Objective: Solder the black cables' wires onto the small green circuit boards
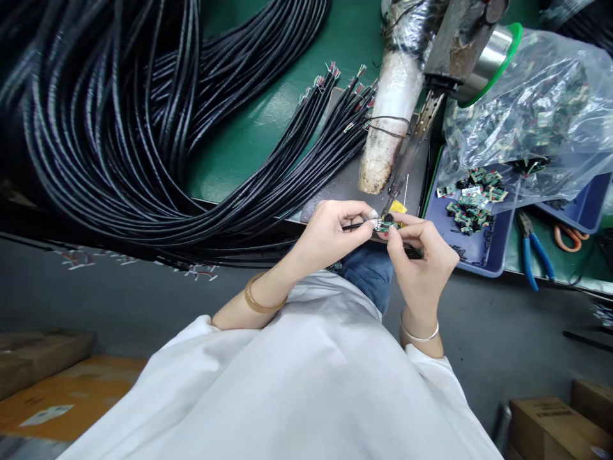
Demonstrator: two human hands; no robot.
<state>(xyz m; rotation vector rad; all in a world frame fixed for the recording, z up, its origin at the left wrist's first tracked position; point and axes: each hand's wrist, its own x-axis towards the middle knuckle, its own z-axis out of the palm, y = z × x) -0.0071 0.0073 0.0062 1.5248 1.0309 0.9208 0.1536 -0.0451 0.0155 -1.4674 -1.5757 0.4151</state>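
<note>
1. Left hand [330,230]: fingers clamped on one black cable [352,226], its end directed toward the right hand [424,249].
2. Right hand: thumb and fingers pinched on a small green circuit board [385,225].
3. Circuit board: between both hands, meeting the cable's end near the front edge of the green table [225,172].
4. Soldering iron [416,137]: slanted, tip just above the board; contact cannot be told.
5. Blue-handled pliers [535,255]: beside a purple tray [500,246].
6. Tray: loose circuit boards [472,207] inside.
7. Black cable bundle [268,185]: curving across the left, stripped ends bunched.
8. Clear bag [536,108]: filled with boards, overlapping the tray.
9. Metal spool [486,67]: green-rimmed.
</note>
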